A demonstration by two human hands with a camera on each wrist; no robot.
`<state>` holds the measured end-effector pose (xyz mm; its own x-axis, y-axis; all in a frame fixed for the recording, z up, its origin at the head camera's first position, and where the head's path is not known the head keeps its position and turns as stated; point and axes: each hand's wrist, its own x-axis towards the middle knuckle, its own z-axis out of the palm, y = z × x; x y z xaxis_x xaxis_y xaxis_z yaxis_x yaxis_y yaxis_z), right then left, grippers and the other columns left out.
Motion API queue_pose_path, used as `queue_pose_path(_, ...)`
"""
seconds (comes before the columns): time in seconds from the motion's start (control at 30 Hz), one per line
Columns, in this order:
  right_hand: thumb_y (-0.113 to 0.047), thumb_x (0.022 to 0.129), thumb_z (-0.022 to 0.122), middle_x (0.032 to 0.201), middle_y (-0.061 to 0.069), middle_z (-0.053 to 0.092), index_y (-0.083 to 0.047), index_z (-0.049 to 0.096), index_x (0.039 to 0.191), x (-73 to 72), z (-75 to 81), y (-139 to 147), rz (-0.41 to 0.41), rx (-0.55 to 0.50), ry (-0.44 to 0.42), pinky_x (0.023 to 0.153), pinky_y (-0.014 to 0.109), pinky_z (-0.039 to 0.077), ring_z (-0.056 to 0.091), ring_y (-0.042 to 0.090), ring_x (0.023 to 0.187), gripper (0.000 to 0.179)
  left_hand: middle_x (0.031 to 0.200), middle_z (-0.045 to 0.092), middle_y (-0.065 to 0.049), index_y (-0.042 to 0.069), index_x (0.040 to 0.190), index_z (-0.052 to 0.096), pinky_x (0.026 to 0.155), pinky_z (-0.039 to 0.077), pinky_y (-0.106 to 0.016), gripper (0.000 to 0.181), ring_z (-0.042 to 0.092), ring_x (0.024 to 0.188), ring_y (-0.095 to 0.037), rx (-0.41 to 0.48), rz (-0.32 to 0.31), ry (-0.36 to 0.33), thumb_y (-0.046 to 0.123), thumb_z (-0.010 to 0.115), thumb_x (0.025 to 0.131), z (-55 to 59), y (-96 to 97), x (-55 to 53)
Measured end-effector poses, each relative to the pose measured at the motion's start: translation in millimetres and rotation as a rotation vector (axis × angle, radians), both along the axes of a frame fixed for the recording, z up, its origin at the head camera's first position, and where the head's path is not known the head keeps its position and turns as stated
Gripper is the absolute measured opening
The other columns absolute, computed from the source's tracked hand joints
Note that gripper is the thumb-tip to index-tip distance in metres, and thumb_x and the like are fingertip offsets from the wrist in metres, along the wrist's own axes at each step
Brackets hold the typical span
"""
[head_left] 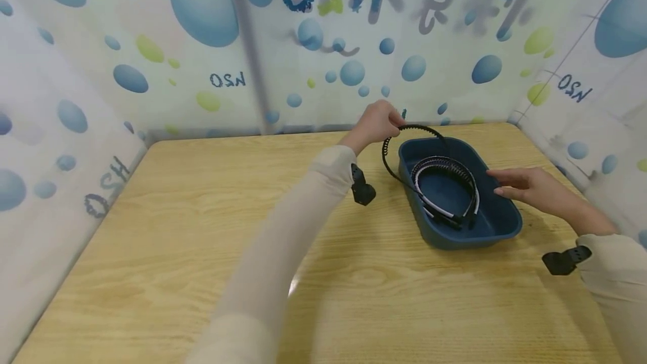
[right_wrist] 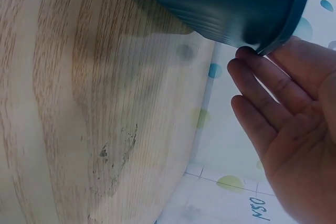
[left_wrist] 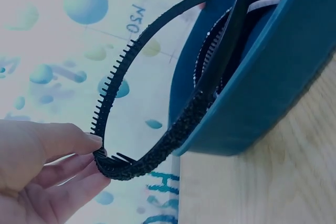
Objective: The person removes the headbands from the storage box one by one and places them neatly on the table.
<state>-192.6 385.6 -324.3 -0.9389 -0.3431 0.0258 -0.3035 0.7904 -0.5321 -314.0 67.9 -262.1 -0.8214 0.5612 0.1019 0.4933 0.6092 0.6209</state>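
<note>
In the head view my left hand (head_left: 378, 122) pinches a black headband (head_left: 387, 156) at the top of its arch, between thumb and fingers. Comb teeth line its inner side, and a rough, dark textured covering shows in the left wrist view. The headband's ends reach over the rim of a dark blue plastic basin (left_wrist: 273, 77). My right hand (head_left: 531, 189) is at the basin's right side, pinching the rim between thumb and fingers; its other fingers (right_wrist: 262, 111) spread below the rim outside. Several more headbands (head_left: 436, 206), black and whitish, lie nested inside the basin.
The basin stands on a wood-grain table (head_left: 202, 229), toward its back right. Behind the table and along both sides hangs a pale backdrop (head_left: 172, 89) with blue and green dots. A black wrist camera (head_left: 361, 185) sits on the left sleeve.
</note>
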Motion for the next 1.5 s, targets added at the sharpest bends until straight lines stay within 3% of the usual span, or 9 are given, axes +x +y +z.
queue_pose_path(0.07,-0.013,0.090,0.059,0.120,0.034,0.049,0.008,0.049,0.128,0.0,0.8,0,-0.004,0.005,-0.002,0.068,0.024,0.051,0.057,0.002,0.092,0.044,0.110,0.064,-0.007,0.004,0.111,0.067,0.076,0.048,-0.023,0.027,0.059,0.097,-0.017,0.015,-0.003,0.000,0.002,0.060,0.085,1.6,-5.5,0.3)
queue_pose_path(0.13,-0.013,0.090,0.059,0.120,0.035,0.049,0.008,0.048,0.128,0.0,1.4,1,0.001,0.004,-0.002,0.068,0.027,0.051,0.060,0.011,0.094,0.045,0.109,0.064,-0.008,0.003,0.111,0.067,0.075,0.048,-0.023,0.026,0.059,0.097,-0.017,0.024,-0.007,0.001,0.001,0.060,0.085,3.1,-11.0,0.4)
queue_pose_path(0.2,-0.013,0.090,0.059,0.121,0.035,0.048,0.008,0.048,0.128,-0.4,1.7,1,-0.001,0.002,-0.005,0.068,0.026,0.051,0.059,0.010,0.094,0.045,0.108,0.065,-0.009,0.003,0.110,0.067,0.076,0.048,-0.023,0.025,0.059,0.097,-0.017,0.022,-0.011,-0.001,0.002,0.061,0.086,4.3,-16.8,0.1)
queue_pose_path(0.37,-0.014,0.090,0.059,0.122,0.034,0.048,0.007,0.048,0.128,-1.5,1.7,1,-0.009,-0.008,-0.007,0.067,0.020,0.049,0.047,-0.014,0.089,0.045,0.109,0.064,-0.009,0.003,0.112,0.066,0.078,0.048,-0.024,0.026,0.059,0.097,-0.017,-0.006,-0.003,-0.015,0.004,0.061,0.086,5.8,-34.8,-0.2)
queue_pose_path(0.5,-0.014,0.090,0.059,0.122,0.034,0.048,0.007,0.049,0.128,-1.7,1.2,0,-0.007,-0.002,-0.003,0.068,0.028,0.052,0.056,0.003,0.095,0.045,0.109,0.064,-0.009,0.004,0.112,0.066,0.078,0.048,-0.025,0.026,0.060,0.096,-0.017,-0.024,0.012,-0.022,0.004,0.060,0.087,4.5,-50.5,-1.0)
queue_pose_path(0.6,-0.013,0.090,0.060,0.122,0.034,0.048,0.008,0.049,0.127,-2.1,0.0,0,0.001,-0.006,0.008,0.068,0.029,0.052,0.057,0.008,0.096,0.045,0.110,0.064,-0.009,0.004,0.112,0.066,0.077,0.049,-0.026,0.026,0.059,0.095,-0.017,-0.034,0.037,-0.033,0.004,0.060,0.087,4.2,-63.3,-0.3)
queue_pose_path(0.83,-0.007,0.088,0.061,0.120,0.035,0.049,0.011,0.050,0.125,-4.2,-4.8,3,0.009,-0.026,0.041,0.065,0.016,0.048,0.042,-0.018,0.089,0.042,0.111,0.063,-0.009,0.005,0.113,0.066,0.076,0.049,-0.028,0.026,0.059,0.096,-0.018,-0.041,0.080,-0.079,0.005,0.060,0.087,0.8,-96.1,-0.2)
queue_pose_path(1.27,-0.010,0.088,0.061,0.120,0.032,0.051,0.010,0.051,0.124,-3.5,-9.9,7,-0.004,-0.039,0.037,0.065,0.017,0.048,0.043,-0.019,0.089,0.043,0.114,0.061,-0.017,-0.001,0.113,0.064,0.076,0.052,-0.035,0.028,0.060,0.099,-0.026,-0.045,0.104,-0.147,0.001,0.059,0.086,-9.8,-162.2,-1.4)
queue_pose_path(1.5,-0.010,0.089,0.061,0.121,0.034,0.049,0.011,0.050,0.125,-3.0,-8.6,6,-0.001,-0.045,0.025,0.065,0.019,0.050,0.043,-0.018,0.089,0.043,0.114,0.060,-0.021,-0.004,0.114,0.063,0.077,0.051,-0.038,0.029,0.059,0.100,-0.031,-0.083,0.119,-0.138,0.000,0.058,0.086,-14.2,-200.7,-2.4)
